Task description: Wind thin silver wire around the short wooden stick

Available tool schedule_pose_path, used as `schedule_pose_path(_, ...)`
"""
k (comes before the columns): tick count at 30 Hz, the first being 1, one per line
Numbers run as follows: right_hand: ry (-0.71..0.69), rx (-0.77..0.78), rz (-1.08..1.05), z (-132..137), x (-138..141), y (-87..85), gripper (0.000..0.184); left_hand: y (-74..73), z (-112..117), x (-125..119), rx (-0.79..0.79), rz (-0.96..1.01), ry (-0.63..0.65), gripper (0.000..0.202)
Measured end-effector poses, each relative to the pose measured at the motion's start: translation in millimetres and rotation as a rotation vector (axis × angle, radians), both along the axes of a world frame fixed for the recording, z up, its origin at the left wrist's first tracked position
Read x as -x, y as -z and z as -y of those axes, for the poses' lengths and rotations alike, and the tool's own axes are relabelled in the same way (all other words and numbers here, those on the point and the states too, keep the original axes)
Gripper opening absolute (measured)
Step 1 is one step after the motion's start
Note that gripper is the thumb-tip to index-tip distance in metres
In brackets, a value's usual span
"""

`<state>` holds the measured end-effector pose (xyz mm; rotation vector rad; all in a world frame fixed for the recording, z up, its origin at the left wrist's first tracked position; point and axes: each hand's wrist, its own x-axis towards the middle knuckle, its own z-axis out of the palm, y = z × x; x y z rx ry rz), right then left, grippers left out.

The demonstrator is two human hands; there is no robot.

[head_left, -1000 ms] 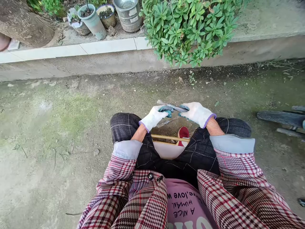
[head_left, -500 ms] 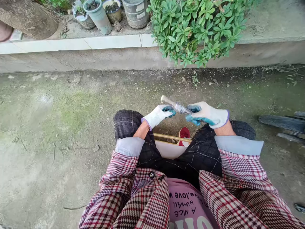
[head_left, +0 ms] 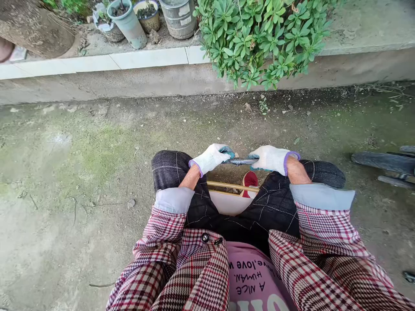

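A slim grey metal rod (head_left: 240,161) with what looks like thin silvery wire wound round its middle lies level between my two gloved hands, above the gap between my knees. My left hand (head_left: 212,156), in a white glove with a teal palm, is closed round the rod's left end. Round its right end, my right hand (head_left: 269,159) is closed in a matching glove with a purple cuff. Both ends of the rod are hidden inside the gloves.
Ahead runs a low ledge (head_left: 145,58) with white tiles, flower pots (head_left: 128,23) and a leafy green bush (head_left: 259,39) overhanging it. A dark wheel (head_left: 384,162) stands at the right. Below my hands is a red shoe (head_left: 250,179).
The rod has swung from a slant with its left end raised to nearly level. My left hand has gripped its left end, which was uncovered before. My right hand has turned palm down.
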<state>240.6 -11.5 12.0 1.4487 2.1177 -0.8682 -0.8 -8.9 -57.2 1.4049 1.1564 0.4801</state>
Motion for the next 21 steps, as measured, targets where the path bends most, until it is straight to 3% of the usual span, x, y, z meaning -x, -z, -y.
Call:
schedule_pose_path(5,0.007,-0.085,0.072,-1.2,1.2,-3.6,0.029,-7.4,1.3,-0.7,-0.049,-0.021,0.012,0.024)
schedule_pose_path(9,-0.009,-0.069,0.079,-1.3,4.7,-5.9,0.031,-25.3,4.4,1.6,-0.268,-0.372,0.115,0.022)
schedule_pose_path(13,0.002,-0.046,0.049,-0.6,8.6,-4.3,0.032,-37.3,5.2,-4.3,-0.329,-0.639,0.176,0.026)
schedule_pose_path(17,-0.016,-0.015,0.028,0.2,13.8,-2.1,0.028,-36.8,4.2,-12.8,-0.328,-0.872,0.268,0.032)
schedule_pose_path(21,-0.046,0.01,0.019,-0.1,15.4,1.3,0.027,-35.0,4.9,-16.2,-0.28,-0.945,0.333,0.034)
